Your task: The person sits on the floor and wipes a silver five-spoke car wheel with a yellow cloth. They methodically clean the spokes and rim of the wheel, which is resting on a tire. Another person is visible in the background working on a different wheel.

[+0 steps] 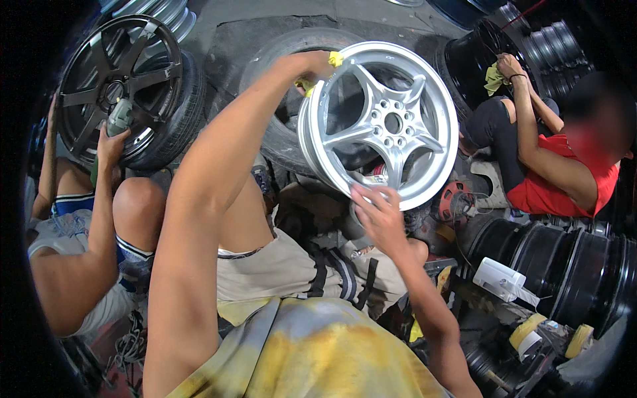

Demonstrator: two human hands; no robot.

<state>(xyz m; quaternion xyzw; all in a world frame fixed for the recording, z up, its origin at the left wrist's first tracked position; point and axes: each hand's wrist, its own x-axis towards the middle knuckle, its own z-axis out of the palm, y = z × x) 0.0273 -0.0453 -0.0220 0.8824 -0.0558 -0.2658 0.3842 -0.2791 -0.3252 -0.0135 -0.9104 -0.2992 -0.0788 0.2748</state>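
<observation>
A silver alloy wheel rim with several spokes stands tilted in front of me, its face toward me. My left hand reaches over to the rim's upper left edge, its fingers closed on a yellow cloth pressed against the edge. Part of those fingers is hidden behind the rim and arm. At the rim's bottom edge, my right hand touches the face with its fingers stretched out and apart, slightly blurred. Behind the rim, a black tire lies flat on the floor.
On the left, a person holds a grey power tool against a dark wheel rim. At right, another person in a red shirt wipes a black rim with a yellow cloth. Black rims lie stacked at lower right beside a white device.
</observation>
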